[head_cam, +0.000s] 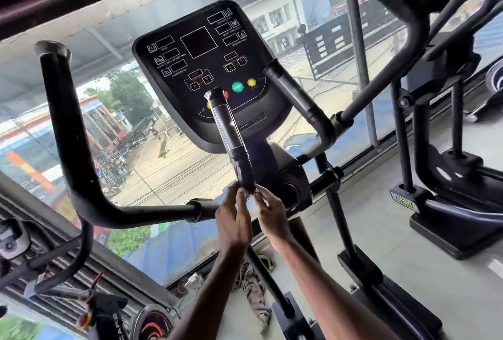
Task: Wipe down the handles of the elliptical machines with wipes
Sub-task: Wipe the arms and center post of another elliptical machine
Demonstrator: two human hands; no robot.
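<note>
Machines: two are showing; the near black elliptical machine (283, 176) is standing straight ahead against the large glass window (177, 170); a second black elliptical machine (449, 190) is standing to its right, well apart.
Handles: four black tubular handles are rising on the near machine; the long curved outer left handle (62, 127); the glossy wrapped inner left handle (231, 135); the matte inner right handle (296, 100); the outer right handle (411, 29), which is running out of frame above.
Console: one black console panel (190, 48) is sitting between the two inner handles; one green round button (237, 87) and two yellow round buttons (251, 82) are showing; one red button (226, 94) is half hiding behind the inner left handle's tip.
Left hand: the left hand (234, 219) is reaching up to the lower end of the glossy wrapped inner left handle; its thumb and fingers are curling in and pinching that end.
Right hand: the right hand (272, 214) is sitting just beside the left one; its fingertips are curling in and pinching the same lower end from the right.
Wipe: one small pale scrap (251, 194) is peeking out between the two sets of fingertips, touching the handle; it is too small to tell whether it is a wipe.
Floor: one crumpled patterned rag (254, 288) is lying on the pale floor (381, 230) below the forearms, beside the near machine's base.
</note>
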